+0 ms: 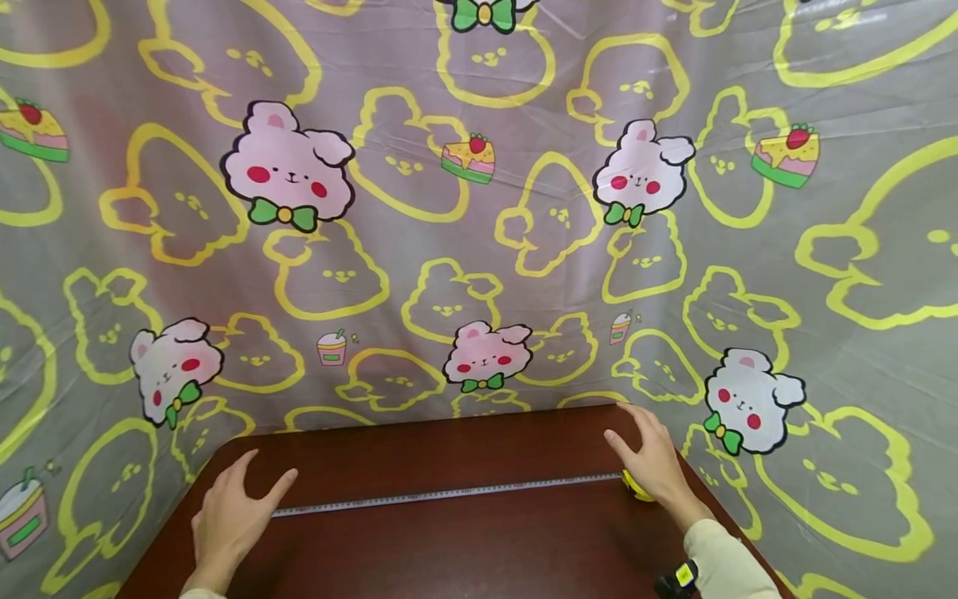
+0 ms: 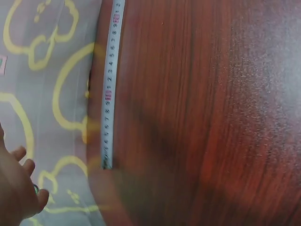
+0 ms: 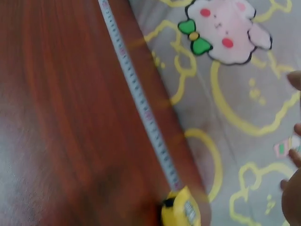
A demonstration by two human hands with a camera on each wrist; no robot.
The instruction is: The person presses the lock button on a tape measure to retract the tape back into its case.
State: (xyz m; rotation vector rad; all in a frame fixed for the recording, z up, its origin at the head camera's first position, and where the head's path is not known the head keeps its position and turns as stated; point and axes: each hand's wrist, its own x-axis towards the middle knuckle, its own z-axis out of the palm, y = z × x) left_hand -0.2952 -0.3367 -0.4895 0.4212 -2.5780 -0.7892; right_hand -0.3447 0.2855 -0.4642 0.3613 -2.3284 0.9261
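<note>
A tape measure with a yellow case (image 1: 638, 486) lies on the table, its white blade (image 1: 449, 492) drawn out in a long line across the wood. My left hand (image 1: 234, 509) hovers by the blade's free end, thumb and fingers spread apart and holding nothing. In the left wrist view that end of the blade (image 2: 107, 141) lies bare on the table, away from the fingers. Over on the right, my right hand (image 1: 653, 456) is spread beside the yellow case, partly covering it in the head view. The right wrist view shows the case (image 3: 181, 209) with no fingers on it.
The dark red-brown table (image 1: 449, 549) has rounded far corners. A grey curtain (image 1: 419, 274) with yellow outlines and white bunny faces hangs behind it and along both sides. A black band with a yellow-marked device (image 1: 679, 577) sits on the right wrist.
</note>
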